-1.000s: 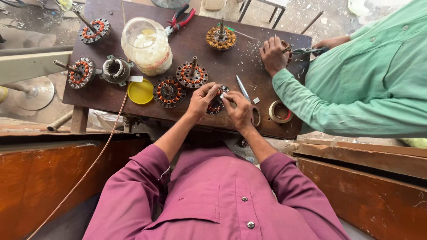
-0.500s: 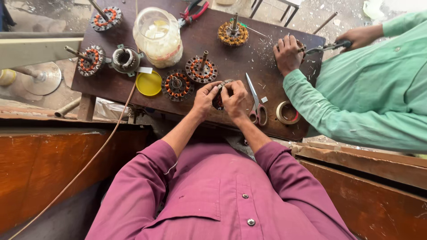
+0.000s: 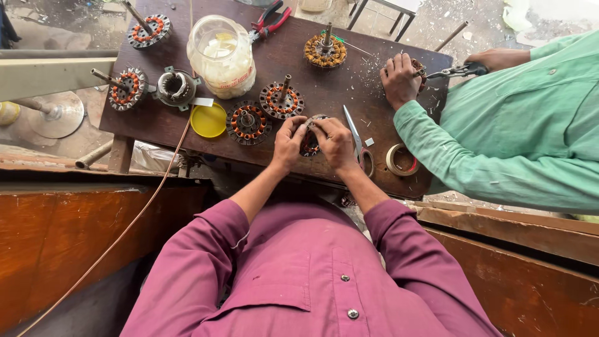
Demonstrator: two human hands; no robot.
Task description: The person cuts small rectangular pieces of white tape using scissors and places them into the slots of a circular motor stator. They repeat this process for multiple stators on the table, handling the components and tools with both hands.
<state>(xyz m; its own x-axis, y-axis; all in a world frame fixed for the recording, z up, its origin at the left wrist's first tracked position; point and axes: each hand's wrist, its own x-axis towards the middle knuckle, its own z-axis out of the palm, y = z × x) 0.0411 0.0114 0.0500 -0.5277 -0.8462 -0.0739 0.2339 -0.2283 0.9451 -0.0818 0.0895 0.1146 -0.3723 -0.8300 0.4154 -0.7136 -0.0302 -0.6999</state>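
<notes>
While a green-sleeved co-worker (image 3: 499,143) works pliers (image 3: 458,70) alongside, left hand (image 3: 288,142) and right hand (image 3: 336,142) both close around a wound stator (image 3: 310,143) at the table's (image 3: 349,93) near edge; scissors (image 3: 357,138) and tape roll (image 3: 401,160) lie just right.

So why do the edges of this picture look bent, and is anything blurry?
Head view: wide lens bows the brown table and wooden boards; even daylight, soft shadows; sharp on both hands, left hand and right hand, holding the stator.
</notes>
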